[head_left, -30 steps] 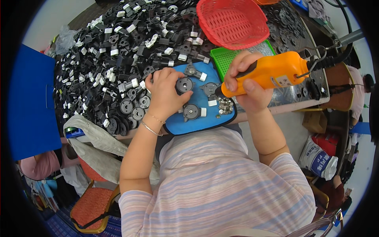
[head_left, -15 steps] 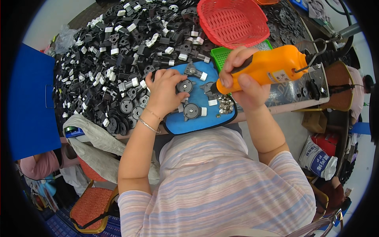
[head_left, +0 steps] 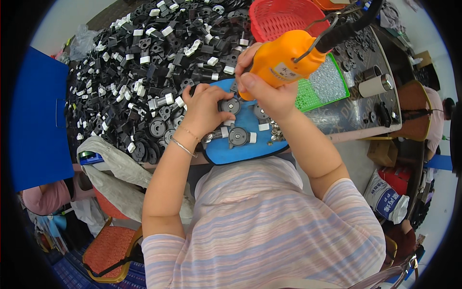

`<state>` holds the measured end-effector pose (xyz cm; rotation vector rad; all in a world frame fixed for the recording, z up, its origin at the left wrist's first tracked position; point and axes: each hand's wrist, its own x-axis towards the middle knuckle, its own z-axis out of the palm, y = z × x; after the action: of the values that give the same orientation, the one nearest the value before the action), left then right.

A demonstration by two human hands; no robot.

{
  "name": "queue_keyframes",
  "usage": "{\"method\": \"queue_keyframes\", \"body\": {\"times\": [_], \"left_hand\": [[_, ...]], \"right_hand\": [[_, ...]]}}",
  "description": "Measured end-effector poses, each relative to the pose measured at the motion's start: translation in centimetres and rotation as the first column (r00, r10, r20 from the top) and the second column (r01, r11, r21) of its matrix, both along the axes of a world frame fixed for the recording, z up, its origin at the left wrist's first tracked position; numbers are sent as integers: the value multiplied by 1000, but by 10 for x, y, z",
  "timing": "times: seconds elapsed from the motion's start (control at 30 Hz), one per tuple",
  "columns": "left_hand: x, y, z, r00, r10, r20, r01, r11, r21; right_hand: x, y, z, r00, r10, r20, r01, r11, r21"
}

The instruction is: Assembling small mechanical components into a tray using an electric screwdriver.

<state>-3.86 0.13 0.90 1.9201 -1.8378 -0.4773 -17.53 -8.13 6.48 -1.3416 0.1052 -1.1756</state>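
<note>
My left hand (head_left: 202,110) is closed on a black round plastic part (head_left: 231,107), with fingers above it and thumb below. My right hand (head_left: 270,96) grips an orange electric screwdriver (head_left: 281,57). Its nose is down over the upper side of the blue mat (head_left: 226,150), and the tip is hidden behind my right hand. Another black disc part (head_left: 238,137) with a white end lies just below the held one. Partly covered by my right hand, a similar part (head_left: 261,112) rests beside small metal pieces (head_left: 275,132).
A big heap of black and white parts (head_left: 144,72) spreads across the table's left and back. Behind the screwdriver stands a red basket (head_left: 269,19). The green tray (head_left: 308,98) holds many small silvery pieces. At right lies a pale cylinder (head_left: 375,85). A cable hangs above the screwdriver.
My right hand has swung the screwdriver left and away from me, from the right-hand part to beside my left hand. The green tray and pale cylinder are now uncovered. My left hand has barely moved.
</note>
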Motion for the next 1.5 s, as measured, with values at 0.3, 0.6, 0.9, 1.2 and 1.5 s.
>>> {"method": "queue_keyframes", "body": {"times": [0.3, 0.6, 0.9, 1.2, 1.5], "left_hand": [[2, -1, 0, 1000, 1, -5, -1, 1000, -11], [0, -1, 3, 999, 16, 36, -16, 1000, -15], [-1, -2, 3, 999, 17, 28, -17, 1000, -8], [6, 35, 21, 993, 111, 29, -102, 971, -218], [39, 130, 9, 890, 425, 167, -414, 905, -100]], "right_hand": [[3, 2, 1, 998, 1, -69, 0, 1000, 25], [6, -1, -1, 983, 73, -168, -77, 997, -16], [7, -11, 7, 982, 137, -128, -138, 990, 4], [-53, -25, 20, 995, 77, 66, -77, 997, -11], [-97, -28, 3, 990, -82, 118, 76, 996, 55]]}}
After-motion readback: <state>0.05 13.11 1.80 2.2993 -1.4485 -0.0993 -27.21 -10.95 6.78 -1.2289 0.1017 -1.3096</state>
